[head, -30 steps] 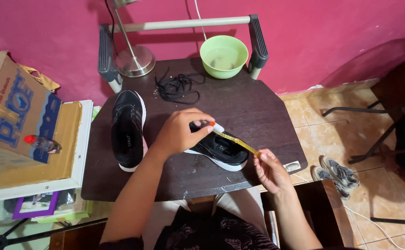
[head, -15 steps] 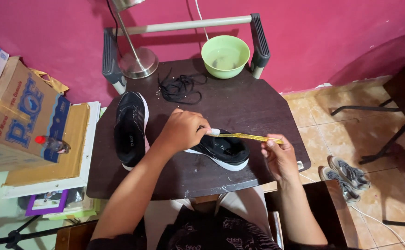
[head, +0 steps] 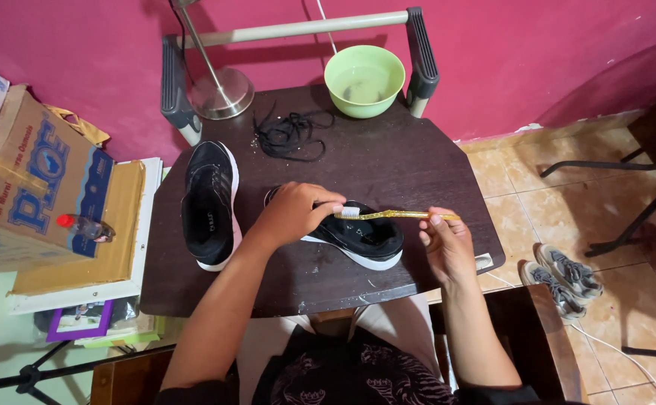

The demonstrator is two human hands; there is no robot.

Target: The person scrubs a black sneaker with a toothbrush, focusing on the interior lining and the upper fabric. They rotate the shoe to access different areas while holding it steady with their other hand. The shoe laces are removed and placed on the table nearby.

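Black shoe in hand: I see a black fabric sneaker with a white sole (head: 361,238) lying on its side near the front edge of the dark wooden table (head: 418,165), toe toward the right.
Left hand: my left hand (head: 298,212) rests on the heel end of that sneaker, fingers curled over it and pinning it down.
Right hand: my right hand (head: 444,244) pinches the far end of a thin yellow plastic toothbrush (head: 391,215) between thumb and fingertips; the other fingers are loosely folded.
Brush position: it lies level above the sneaker, the white bristle head just beside my left fingers.
Done so far: I judge the laces are already out, since a loose tangle of black shoelaces (head: 290,135) lies apart near the back of the table.
Left to do: I cannot tell how much of either shoe is scrubbed; the second black sneaker (head: 209,202) stands upright to the left, untouched.
Water: a round pale green plastic bowl (head: 364,79) at the back edge holds a little cloudy liquid.
Textures: the tabletop is scuffed and speckled; the sneaker uppers look matte, the soles smooth.
Surroundings: a printed cardboard box (head: 35,180) sits left of the table, and a pair of grey sneakers (head: 560,276) lies on the tiled floor.
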